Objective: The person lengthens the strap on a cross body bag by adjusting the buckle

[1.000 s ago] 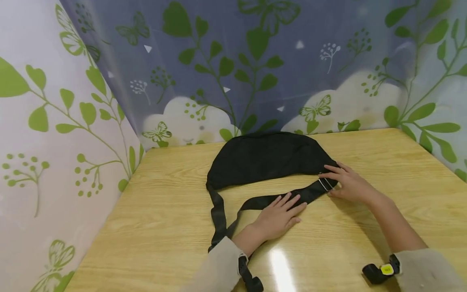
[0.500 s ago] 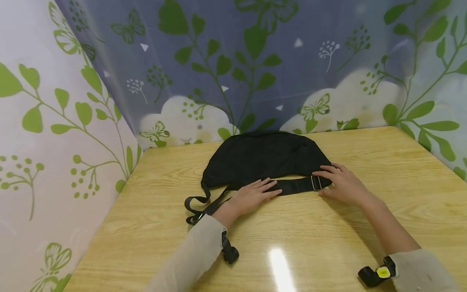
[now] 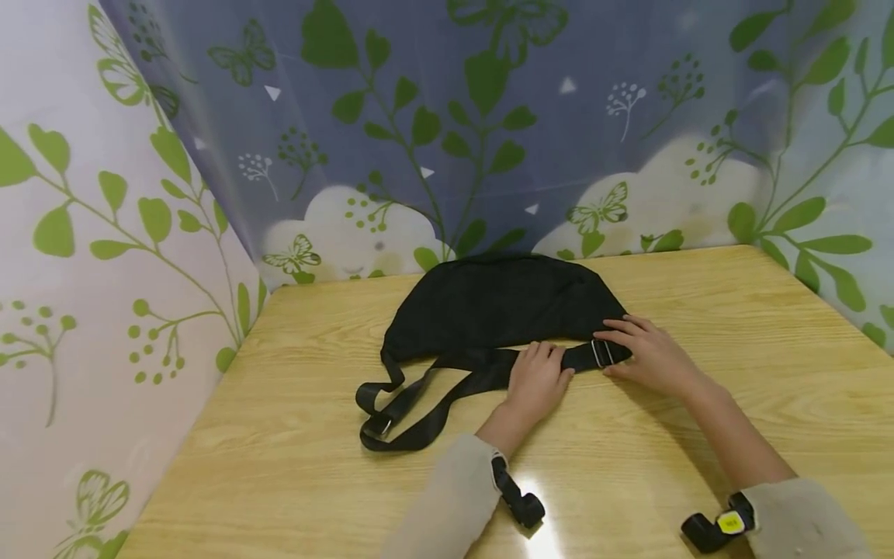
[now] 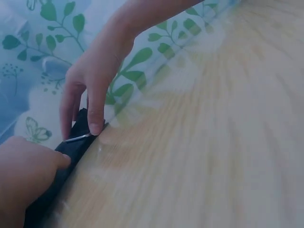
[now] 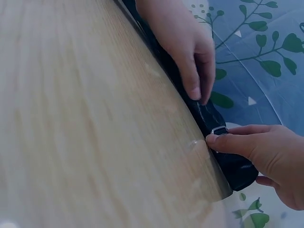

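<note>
A black waist bag [image 3: 503, 304] lies flat at the back of the wooden table, its strap [image 3: 482, 379] stretched along the front side. My left hand [image 3: 539, 379] holds the strap with curled fingers, just left of a metal slider buckle [image 3: 602, 353]. At the bag's right end is my right hand [image 3: 649, 355]. In the right wrist view its thumb [image 5: 216, 138] presses beside the buckle while the forefinger lies on the far side, pinching the strap. The left wrist view shows the left hand [image 4: 28, 171] close to the buckle too.
The strap's loose part loops on the left, with another slider [image 3: 379, 424] on it. A patterned cloth [image 3: 391, 116] hangs behind the table [image 3: 279, 466], and a light patterned sheet [image 3: 105, 233] borders its left side. A camera band [image 3: 517, 497] circles each wrist.
My left hand first slid left with the strap, drawing it toward the bag, then came back right and curled its fingers on it. The right hand stayed by the buckle.
</note>
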The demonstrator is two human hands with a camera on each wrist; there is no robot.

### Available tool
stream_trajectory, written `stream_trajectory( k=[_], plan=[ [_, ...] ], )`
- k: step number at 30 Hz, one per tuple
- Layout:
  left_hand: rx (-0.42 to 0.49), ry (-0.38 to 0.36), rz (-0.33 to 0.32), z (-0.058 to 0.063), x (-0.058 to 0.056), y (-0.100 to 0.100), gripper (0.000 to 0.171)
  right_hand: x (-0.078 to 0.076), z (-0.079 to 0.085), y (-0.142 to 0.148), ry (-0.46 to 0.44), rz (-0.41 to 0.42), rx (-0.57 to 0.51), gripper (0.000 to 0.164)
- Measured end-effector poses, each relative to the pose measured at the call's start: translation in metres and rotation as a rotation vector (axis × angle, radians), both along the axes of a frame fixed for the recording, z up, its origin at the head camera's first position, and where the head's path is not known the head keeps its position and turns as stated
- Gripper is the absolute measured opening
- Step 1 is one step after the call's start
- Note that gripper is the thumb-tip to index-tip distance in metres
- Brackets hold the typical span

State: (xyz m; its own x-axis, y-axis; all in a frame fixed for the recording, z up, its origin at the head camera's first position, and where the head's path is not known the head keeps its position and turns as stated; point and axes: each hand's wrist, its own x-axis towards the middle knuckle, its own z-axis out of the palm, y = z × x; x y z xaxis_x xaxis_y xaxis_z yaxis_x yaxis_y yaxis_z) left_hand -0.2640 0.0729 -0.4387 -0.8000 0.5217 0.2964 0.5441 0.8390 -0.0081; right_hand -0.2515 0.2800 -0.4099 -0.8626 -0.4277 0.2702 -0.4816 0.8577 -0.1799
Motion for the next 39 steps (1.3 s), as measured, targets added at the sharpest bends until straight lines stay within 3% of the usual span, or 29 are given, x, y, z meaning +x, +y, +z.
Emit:
stream_trajectory(
  k=[4, 9, 15, 20, 30, 39],
  plan=[
    [0.212, -0.052, 0.031, -0.002, -0.005, 0.013, 0.028, 0.000, -0.002, -0.001, 0.019, 0.009, -0.002, 0.056],
    [0.549, -0.214, 0.038, -0.004, -0.011, 0.018, 0.012, -0.002, -0.004, 0.000, 0.039, 0.026, 0.000, 0.055],
    [0.794, -0.367, -0.053, -0.006, -0.020, 0.017, 0.006, -0.004, -0.006, -0.001, 0.059, 0.028, 0.002, 0.060],
    [0.812, -0.397, -0.058, -0.007, -0.025, 0.014, 0.007, -0.007, -0.009, -0.002, 0.072, 0.041, -0.071, 0.059],
    [0.693, -0.298, 0.045, -0.007, -0.024, 0.009, 0.013, -0.007, -0.022, -0.005, 0.147, 0.076, -0.197, 0.056],
    [0.696, -0.278, 0.017, -0.009, -0.025, 0.009, 0.011, -0.008, -0.027, -0.005, 0.179, 0.061, -0.227, 0.056]
  ],
)
